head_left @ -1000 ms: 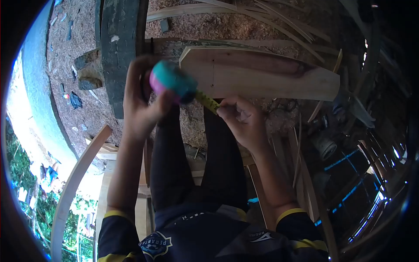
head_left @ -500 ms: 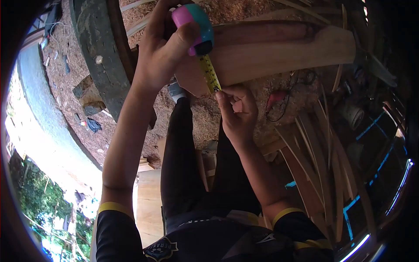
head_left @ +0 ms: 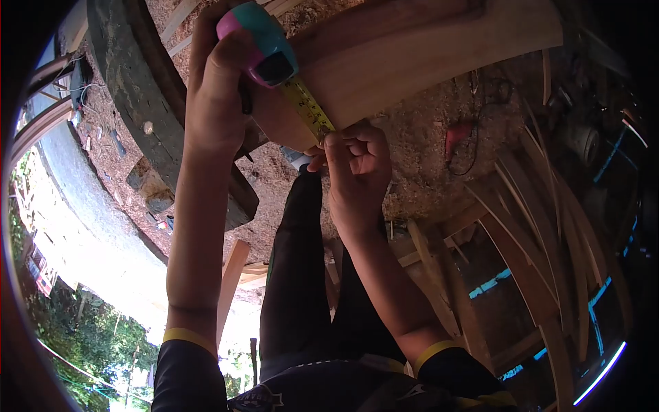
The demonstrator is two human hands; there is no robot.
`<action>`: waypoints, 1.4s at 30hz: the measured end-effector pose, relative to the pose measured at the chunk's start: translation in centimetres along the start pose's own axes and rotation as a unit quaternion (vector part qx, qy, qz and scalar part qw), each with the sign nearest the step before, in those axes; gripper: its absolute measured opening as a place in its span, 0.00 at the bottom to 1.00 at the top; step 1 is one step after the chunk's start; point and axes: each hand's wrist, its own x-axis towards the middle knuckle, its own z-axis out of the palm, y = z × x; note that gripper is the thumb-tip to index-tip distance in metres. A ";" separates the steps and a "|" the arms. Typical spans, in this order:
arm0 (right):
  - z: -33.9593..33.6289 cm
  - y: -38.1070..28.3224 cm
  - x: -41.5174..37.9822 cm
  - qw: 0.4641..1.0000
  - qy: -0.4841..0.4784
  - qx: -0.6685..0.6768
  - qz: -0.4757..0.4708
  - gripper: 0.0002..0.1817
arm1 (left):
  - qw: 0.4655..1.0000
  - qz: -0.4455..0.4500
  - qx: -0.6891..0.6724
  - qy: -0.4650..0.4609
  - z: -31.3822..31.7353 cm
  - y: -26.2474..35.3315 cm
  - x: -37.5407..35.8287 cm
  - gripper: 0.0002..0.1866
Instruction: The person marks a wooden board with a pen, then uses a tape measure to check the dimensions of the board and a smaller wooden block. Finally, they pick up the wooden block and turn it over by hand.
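Observation:
My left hand (head_left: 218,89) is wrapped round the pink and teal case of a tape measure (head_left: 269,42). A short length of its yellow blade (head_left: 306,106) runs out across the near end of a wide, pale wooden plank (head_left: 405,65). Thumb and fingers of my right hand (head_left: 357,161) pinch the blade's end at the plank's lower edge. Along its upper side the plank has a darker reddish band.
A thick, weathered curved timber (head_left: 134,82) stands left of my left arm. Sawdust (head_left: 412,158) covers the ground, where a red tool with a cord (head_left: 456,137) lies. Several long wooden strips (head_left: 542,226) lean at the right.
In view, the tape measure and both hands have shifted left, with the blade still stretched between them. The plank now appears closer and more slanted, and the whole scene has turned slightly.

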 end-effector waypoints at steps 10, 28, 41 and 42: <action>-0.6 -0.5 0.6 0.999 -0.003 -0.027 0.027 0.06 | 0.999 0.012 0.028 0.014 -0.1 -0.3 0.1 0.33; -0.5 -0.1 -0.2 0.988 -0.016 -0.124 -0.095 0.10 | 0.998 0.056 -0.011 0.000 -0.1 -1.8 0.4 0.31; -1.7 1.7 0.4 0.909 -0.014 -0.304 -0.284 0.20 | 0.995 0.017 -0.050 0.084 -1.2 -2.3 0.2 0.28; -1.6 1.8 0.4 0.911 -0.011 -0.299 -0.284 0.19 | 0.995 0.016 -0.048 0.080 -1.2 -2.3 0.2 0.28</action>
